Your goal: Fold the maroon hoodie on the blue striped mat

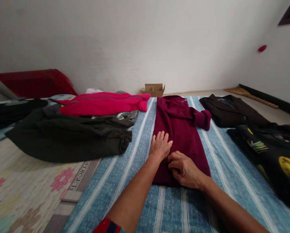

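Note:
A maroon sweatshirt (pixel 181 136) lies lengthwise in front of me, its sides turned in. One sleeve (pixel 201 119) is bent so that its end sticks out past the right edge. My left hand (pixel 161 145) rests flat on the cloth at the left side, fingers spread. Just to its right, my right hand (pixel 185 168) is closed, the fingers curled down against the lower part of the sweatshirt and pinching its fabric. The curled fingers partly hide the spot they grip.
A blue striped sheet (pixel 145 200) lies beneath. At left are a dark green garment (pixel 72 139), a pink zipped top (pixel 103 103) and a floral mat (pixel 35 191). Folded dark brown clothing (pixel 232 111) and a black printed garment (pixel 268 152) lie right. A cardboard box (pixel 153 90) stands by the wall.

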`<move>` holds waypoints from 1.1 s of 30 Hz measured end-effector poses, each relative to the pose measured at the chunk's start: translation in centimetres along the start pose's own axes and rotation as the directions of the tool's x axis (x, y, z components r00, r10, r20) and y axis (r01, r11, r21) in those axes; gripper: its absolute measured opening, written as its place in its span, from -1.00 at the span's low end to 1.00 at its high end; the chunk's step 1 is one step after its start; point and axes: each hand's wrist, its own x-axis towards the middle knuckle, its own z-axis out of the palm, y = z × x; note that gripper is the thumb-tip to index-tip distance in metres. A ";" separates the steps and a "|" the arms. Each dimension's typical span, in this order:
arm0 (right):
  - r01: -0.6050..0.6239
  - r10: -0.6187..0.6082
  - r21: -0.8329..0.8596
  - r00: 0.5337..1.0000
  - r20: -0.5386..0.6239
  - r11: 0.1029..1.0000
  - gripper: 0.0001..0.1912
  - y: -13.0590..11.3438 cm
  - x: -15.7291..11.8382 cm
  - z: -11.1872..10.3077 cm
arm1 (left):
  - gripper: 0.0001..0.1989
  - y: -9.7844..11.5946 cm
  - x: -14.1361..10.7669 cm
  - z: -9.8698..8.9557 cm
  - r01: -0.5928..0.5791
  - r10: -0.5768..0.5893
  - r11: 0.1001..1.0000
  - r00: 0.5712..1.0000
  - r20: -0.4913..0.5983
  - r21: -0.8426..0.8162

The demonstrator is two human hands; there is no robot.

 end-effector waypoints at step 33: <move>0.036 -0.025 0.096 0.993 -0.115 0.995 -0.85 3.9 2.6 -1.7 | -0.57 -3.0 15.7 -0.4 0.321 -0.352 0.929 0.921 -0.166 -0.186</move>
